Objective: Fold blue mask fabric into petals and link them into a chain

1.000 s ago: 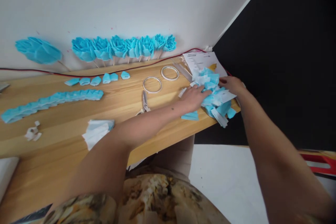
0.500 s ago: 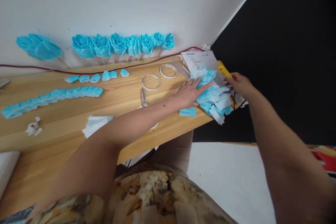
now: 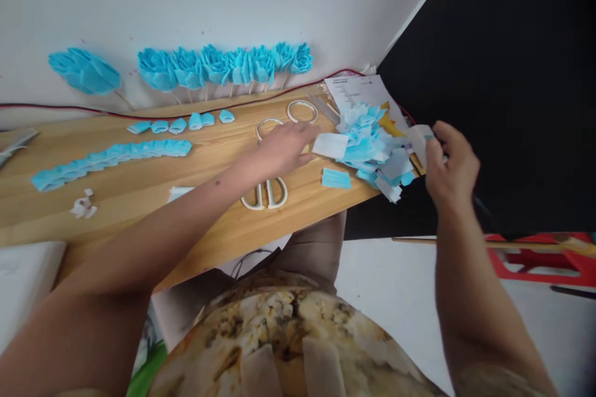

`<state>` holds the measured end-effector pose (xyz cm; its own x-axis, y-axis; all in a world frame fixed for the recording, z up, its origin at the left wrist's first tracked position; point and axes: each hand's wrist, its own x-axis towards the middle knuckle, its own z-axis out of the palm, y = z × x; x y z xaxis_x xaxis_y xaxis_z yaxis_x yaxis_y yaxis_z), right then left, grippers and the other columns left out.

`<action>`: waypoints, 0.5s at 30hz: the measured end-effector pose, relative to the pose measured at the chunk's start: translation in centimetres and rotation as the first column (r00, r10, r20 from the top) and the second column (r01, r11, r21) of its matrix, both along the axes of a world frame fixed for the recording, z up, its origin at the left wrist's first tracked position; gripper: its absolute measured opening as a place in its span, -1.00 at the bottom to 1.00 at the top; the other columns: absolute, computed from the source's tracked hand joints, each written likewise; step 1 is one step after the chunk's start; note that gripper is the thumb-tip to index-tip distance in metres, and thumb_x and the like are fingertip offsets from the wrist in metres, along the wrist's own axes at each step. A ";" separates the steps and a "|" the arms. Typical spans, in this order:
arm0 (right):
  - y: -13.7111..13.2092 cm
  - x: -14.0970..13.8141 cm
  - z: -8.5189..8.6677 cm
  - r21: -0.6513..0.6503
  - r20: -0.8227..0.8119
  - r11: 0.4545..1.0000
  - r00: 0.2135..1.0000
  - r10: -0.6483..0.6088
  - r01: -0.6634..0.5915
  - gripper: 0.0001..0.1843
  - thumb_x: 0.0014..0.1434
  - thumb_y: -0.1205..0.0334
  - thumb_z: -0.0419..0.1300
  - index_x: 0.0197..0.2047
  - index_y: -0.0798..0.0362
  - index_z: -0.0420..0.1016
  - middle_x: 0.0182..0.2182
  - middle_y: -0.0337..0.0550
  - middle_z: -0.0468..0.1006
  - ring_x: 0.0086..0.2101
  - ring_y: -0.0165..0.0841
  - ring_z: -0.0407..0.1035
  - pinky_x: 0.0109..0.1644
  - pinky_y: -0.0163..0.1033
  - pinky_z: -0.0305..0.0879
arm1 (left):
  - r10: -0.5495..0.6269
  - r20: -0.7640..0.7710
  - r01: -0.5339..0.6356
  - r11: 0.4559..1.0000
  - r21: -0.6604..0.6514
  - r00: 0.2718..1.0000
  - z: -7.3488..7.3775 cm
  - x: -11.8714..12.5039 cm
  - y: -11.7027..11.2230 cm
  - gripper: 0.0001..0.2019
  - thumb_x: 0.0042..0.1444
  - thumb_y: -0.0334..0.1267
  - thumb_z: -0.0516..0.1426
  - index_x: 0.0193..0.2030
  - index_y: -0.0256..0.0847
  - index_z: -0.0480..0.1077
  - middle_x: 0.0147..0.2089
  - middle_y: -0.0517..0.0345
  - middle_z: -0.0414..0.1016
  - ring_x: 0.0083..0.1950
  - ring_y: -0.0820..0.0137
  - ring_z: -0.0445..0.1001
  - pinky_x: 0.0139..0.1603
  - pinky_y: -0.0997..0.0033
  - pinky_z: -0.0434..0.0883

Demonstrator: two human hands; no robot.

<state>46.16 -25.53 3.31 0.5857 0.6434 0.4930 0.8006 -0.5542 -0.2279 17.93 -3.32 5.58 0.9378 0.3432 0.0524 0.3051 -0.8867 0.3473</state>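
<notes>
My left hand point(image 3: 284, 142) reaches over the wooden table point(image 3: 139, 192), smeared by motion. Its fingertips pinch a white paper piece point(image 3: 330, 144) just left of a loose pile of blue and white paper pieces point(image 3: 372, 142) at the table's right end. My right hand point(image 3: 449, 167) is raised off the table's right edge, closed on another white paper piece point(image 3: 419, 135). One blue piece point(image 3: 336, 178) lies alone in front of the pile. White-handled scissors point(image 3: 265, 193) lie under my left forearm.
Blue paper flowers on sticks point(image 3: 223, 65) lean on the wall, with a larger one point(image 3: 86, 71) at left. A long row of folded blue pieces point(image 3: 112, 155), two white rings point(image 3: 302, 110), a printed sheet point(image 3: 358, 90) and white scraps point(image 3: 82, 206) lie on the table. A red object point(image 3: 535, 257) sits on the floor.
My left hand has pulled back left from the pile with a white piece. My right hand has lifted off the pile to the right with a white piece. The view shifted slightly.
</notes>
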 end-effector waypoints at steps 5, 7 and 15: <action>-3.2 -5.1 -5.5 -0.084 -0.013 0.988 0.992 -0.129 0.128 -0.19 0.30 -0.15 0.14 0.46 0.16 0.34 0.21 0.33 0.55 0.14 0.19 0.46 0.26 0.27 0.34 | -0.229 -0.031 0.229 0.973 -0.015 0.973 -1.5 -0.1 -4.0 -0.67 0.38 -0.29 0.10 0.20 -0.19 0.55 0.14 -0.04 0.65 0.20 0.12 0.58 0.15 0.24 0.46; -2.9 -5.5 -6.6 -0.173 -0.049 0.979 0.991 -0.122 0.111 -0.22 0.29 -0.15 0.16 0.41 0.18 0.42 0.13 0.33 0.59 0.09 0.19 0.47 0.19 0.25 0.38 | -0.310 -0.109 0.312 0.950 -0.001 0.944 -2.3 0.9 -5.4 -0.72 0.36 -0.35 0.09 0.06 -0.25 0.60 0.03 -0.10 0.66 0.12 0.10 0.61 0.04 0.23 0.47; 3.8 -2.5 -6.0 -0.330 -0.032 0.944 0.999 -0.012 0.001 -0.64 0.33 0.12 0.10 -0.12 0.19 0.62 -0.09 0.31 0.65 -0.10 0.03 0.49 0.00 0.03 0.35 | -0.297 0.009 0.296 0.954 0.051 0.955 -4.9 4.0 -6.7 -0.68 0.32 -0.49 0.04 0.03 -0.37 0.60 0.13 -0.22 0.62 0.18 0.08 0.55 0.12 0.18 0.48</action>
<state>43.69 -21.73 -2.69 0.6029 0.7628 0.2338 0.7918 -0.6080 -0.0581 21.89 -10.05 0.65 0.9958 0.0468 0.0788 0.0207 -0.9524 0.3041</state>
